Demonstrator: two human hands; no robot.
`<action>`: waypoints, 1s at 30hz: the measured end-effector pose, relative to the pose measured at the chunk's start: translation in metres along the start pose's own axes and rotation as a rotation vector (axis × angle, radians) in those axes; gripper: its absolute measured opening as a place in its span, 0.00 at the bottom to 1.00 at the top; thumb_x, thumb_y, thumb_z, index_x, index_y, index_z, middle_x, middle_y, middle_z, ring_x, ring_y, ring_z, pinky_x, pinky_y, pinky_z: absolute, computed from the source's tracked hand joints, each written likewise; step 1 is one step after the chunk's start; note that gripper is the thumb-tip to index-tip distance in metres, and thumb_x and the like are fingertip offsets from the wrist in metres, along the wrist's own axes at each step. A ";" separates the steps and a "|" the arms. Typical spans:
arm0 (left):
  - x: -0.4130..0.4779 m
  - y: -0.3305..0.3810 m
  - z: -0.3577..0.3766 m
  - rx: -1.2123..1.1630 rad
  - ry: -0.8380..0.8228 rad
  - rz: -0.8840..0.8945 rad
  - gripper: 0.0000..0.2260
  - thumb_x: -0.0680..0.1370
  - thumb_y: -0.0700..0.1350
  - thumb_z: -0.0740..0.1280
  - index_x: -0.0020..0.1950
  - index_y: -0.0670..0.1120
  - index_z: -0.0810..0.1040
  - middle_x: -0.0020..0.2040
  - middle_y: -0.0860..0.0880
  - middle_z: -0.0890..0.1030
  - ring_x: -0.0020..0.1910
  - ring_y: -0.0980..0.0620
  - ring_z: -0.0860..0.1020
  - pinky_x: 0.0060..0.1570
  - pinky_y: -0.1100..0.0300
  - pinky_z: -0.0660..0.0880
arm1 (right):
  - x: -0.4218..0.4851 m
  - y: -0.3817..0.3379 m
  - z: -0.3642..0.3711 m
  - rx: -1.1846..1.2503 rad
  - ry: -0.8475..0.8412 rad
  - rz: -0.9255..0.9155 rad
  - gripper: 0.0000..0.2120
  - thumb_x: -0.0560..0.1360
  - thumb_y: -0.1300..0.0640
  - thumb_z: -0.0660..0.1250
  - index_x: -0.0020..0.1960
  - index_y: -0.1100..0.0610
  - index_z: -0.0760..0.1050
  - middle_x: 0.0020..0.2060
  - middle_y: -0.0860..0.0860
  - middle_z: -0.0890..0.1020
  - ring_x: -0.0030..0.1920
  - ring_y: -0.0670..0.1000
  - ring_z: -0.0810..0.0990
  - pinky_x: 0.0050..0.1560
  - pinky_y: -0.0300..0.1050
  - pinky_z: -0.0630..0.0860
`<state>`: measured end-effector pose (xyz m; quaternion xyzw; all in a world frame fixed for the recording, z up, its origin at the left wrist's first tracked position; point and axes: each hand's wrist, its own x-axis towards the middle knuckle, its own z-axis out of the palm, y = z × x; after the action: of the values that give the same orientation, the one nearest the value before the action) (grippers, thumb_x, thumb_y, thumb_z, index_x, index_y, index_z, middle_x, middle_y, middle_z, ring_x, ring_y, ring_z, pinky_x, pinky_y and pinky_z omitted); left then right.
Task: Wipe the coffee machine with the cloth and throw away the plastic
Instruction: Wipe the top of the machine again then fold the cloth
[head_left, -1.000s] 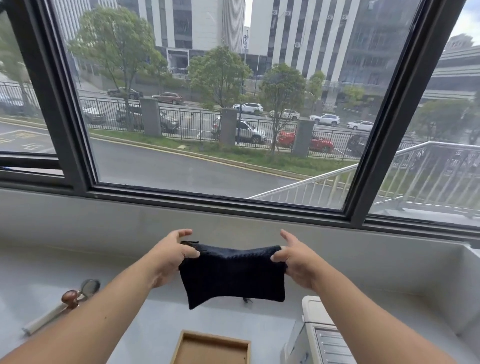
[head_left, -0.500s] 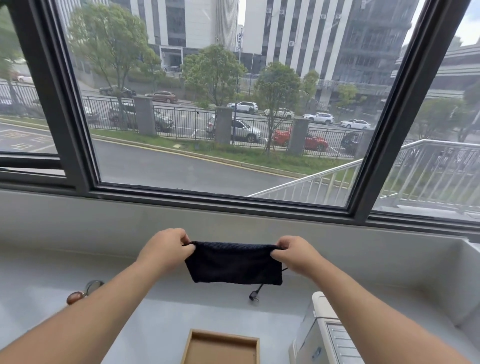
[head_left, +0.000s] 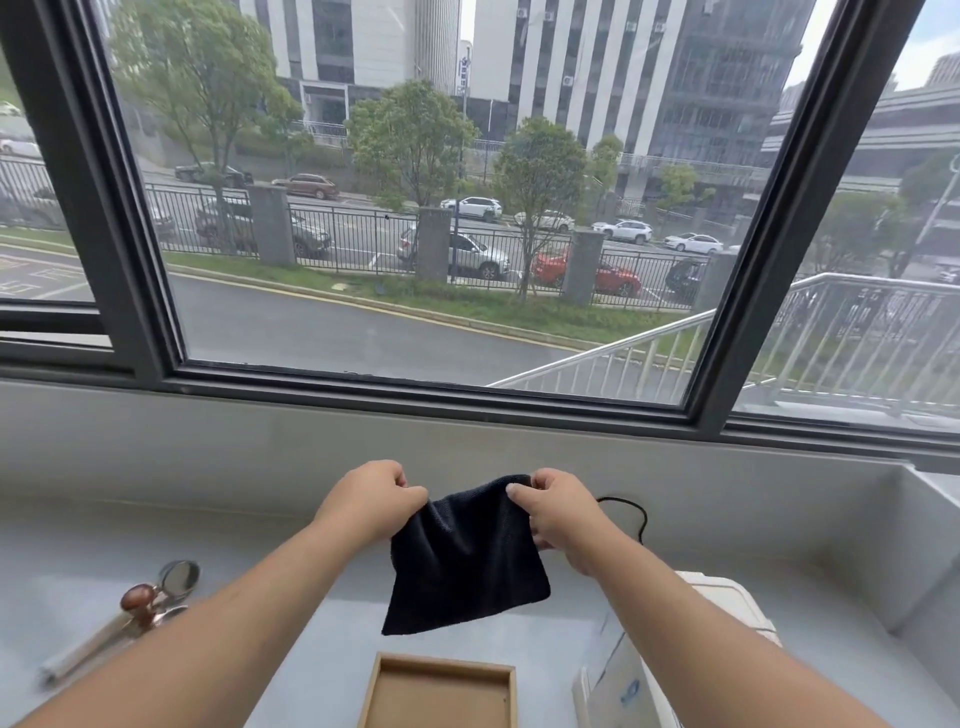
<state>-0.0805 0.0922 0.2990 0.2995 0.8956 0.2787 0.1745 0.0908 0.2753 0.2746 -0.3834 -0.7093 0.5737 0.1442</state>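
Observation:
A dark navy cloth (head_left: 462, 558) hangs in the air over the grey counter, held up by both hands at its top edge. My left hand (head_left: 371, 499) pinches the top left corner. My right hand (head_left: 558, 512) grips the top right corner, close to the left hand, so the cloth sags and folds between them. The white coffee machine (head_left: 727, 597) sits at the lower right, mostly hidden behind my right forearm. No loose plastic is clearly visible.
A shallow wooden tray (head_left: 441, 691) lies on the counter (head_left: 156, 545) below the cloth. A portafilter with a brown knob (head_left: 140, 603) and a white handle rests at the left. A black cord (head_left: 631, 514) runs behind my right hand. A large window fills the wall ahead.
My hands have come closer together, so the cloth, stretched flat before, now hangs loose and longer. The view has shifted slightly left.

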 end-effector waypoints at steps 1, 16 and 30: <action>-0.002 0.003 0.004 -0.093 -0.029 -0.021 0.09 0.71 0.53 0.65 0.41 0.48 0.76 0.38 0.48 0.85 0.38 0.47 0.85 0.41 0.52 0.82 | -0.001 -0.001 0.005 -0.006 -0.009 -0.014 0.08 0.79 0.53 0.69 0.46 0.56 0.77 0.35 0.52 0.80 0.30 0.52 0.77 0.37 0.50 0.81; -0.014 0.034 0.029 -0.693 -0.254 -0.099 0.08 0.83 0.47 0.68 0.54 0.42 0.79 0.49 0.43 0.89 0.49 0.45 0.88 0.67 0.44 0.78 | -0.028 -0.017 0.038 -0.274 -0.252 -0.126 0.22 0.67 0.54 0.68 0.61 0.47 0.71 0.49 0.53 0.86 0.44 0.53 0.84 0.48 0.51 0.81; -0.010 0.011 0.031 -0.557 -0.180 0.013 0.13 0.75 0.39 0.70 0.58 0.50 0.77 0.52 0.45 0.84 0.44 0.50 0.83 0.40 0.60 0.75 | -0.024 -0.014 0.036 -0.106 -0.066 -0.094 0.21 0.70 0.57 0.60 0.63 0.49 0.73 0.53 0.53 0.84 0.53 0.57 0.85 0.57 0.61 0.83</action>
<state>-0.0533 0.1052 0.2829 0.2692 0.7635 0.4874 0.3272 0.0778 0.2323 0.2828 -0.3373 -0.7602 0.5405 0.1270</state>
